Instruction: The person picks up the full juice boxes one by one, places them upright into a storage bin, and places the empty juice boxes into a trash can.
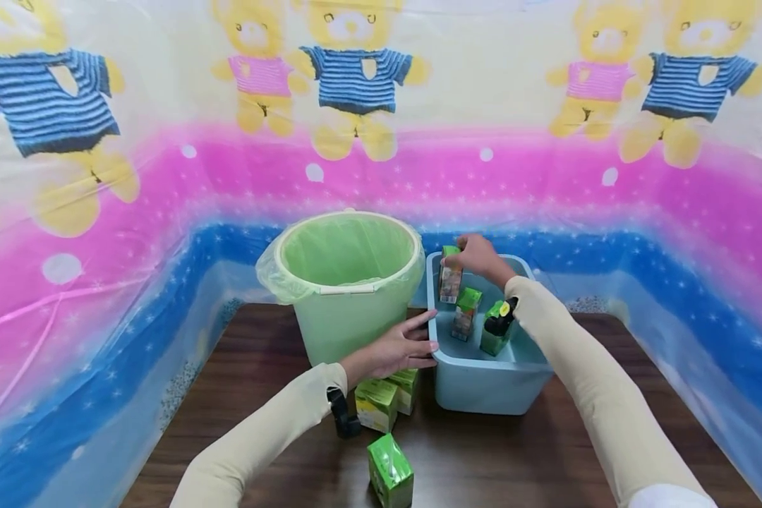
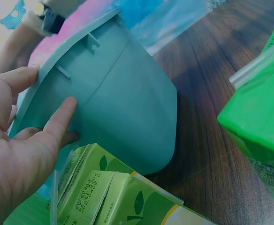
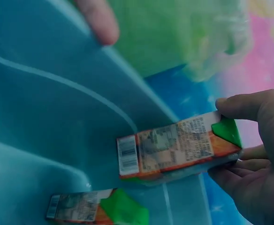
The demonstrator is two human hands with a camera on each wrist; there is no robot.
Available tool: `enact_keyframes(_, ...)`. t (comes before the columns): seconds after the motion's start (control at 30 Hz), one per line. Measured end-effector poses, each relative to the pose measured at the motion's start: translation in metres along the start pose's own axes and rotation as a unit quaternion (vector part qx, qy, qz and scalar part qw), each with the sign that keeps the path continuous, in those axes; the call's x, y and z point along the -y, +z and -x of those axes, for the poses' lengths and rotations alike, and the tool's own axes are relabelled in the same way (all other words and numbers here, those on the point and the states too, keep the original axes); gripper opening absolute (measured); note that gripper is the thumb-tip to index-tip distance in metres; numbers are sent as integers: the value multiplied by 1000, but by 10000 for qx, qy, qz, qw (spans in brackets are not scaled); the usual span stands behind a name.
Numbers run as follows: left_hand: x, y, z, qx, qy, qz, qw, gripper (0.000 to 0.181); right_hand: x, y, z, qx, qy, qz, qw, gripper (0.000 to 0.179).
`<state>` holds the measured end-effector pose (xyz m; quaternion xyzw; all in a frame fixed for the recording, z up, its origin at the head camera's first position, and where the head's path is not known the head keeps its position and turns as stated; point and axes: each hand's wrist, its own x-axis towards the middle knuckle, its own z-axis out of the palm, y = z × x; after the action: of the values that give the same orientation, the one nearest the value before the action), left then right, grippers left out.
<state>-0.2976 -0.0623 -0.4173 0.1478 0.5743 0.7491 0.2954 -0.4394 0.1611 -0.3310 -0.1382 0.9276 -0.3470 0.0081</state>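
Note:
My right hand (image 1: 476, 255) pinches a juice carton (image 1: 450, 281) by its green top, over the far left corner of the pale blue plastic bin (image 1: 482, 395). In the right wrist view thumb and fingers lie on both sides of this carton (image 3: 174, 147), its barcode end pointing into the bin. Two more cartons, one orange-sided (image 1: 466, 316) and one green (image 1: 494, 339), stand inside. My left hand (image 1: 396, 351) touches the bin's near left rim and wall with fairly straight, spread fingers (image 2: 59, 117), without a carton. Beneath it, two green cartons (image 1: 377, 404) stand on the table.
A light green bucket (image 1: 349, 321) with a thin bag liner stands left of the bin. Another green carton (image 1: 390, 471), with a straw on it, is at the front of the dark wooden table (image 1: 260, 451). Printed bear sheeting (image 1: 457, 183) surrounds the table.

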Motion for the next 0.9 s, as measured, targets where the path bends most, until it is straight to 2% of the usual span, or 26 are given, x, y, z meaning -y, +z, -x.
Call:
enact_keyframes(0.1, 1, 1, 1, 24, 22, 19, 10000, 76, -6, 11, -10, 269, 41, 316, 9991, 75)
enact_keyframes(0.13, 2, 1, 1, 20, 18, 19, 10000, 75, -8, 14, -13, 361, -6, 420, 9985, 64)
enact_keyframes(0.2, 2, 1, 1, -29, 15, 28, 10000, 75, -10, 20, -17, 498, -26, 544, 9973, 62)
enact_keyframes(0.37, 2, -2, 2, -129, -5, 3, 9999, 75, -18, 33, -24, 824, 13, 749, 9938, 44)
enact_keyframes(0.47, 2, -2, 2, -94, -12, -21, 10000, 76, -27, 41, -28, 1062, -195, 931, 9898, 25)
enact_keyframes(0.57, 1, -1, 3, -84, 2, -42, 10000, 76, -36, 50, -31, 1412, -503, 1187, 9816, 40)
enact_keyframes(0.63, 2, -1, 3, -63, -14, -57, 10000, 76, -43, 55, -32, 1595, -592, 1429, 9750, 37)
enact_keyframes(0.77, 3, 1, 3, 38, -10, -71, 10000, 76, -51, 57, -33, 1803, -373, 1655, 9689, 25)
enact_keyframes(0.9, 1, -1, 3, -65, 28, -74, 9999, 75, -49, 53, -35, 1955, -277, 1562, 9678, 23)
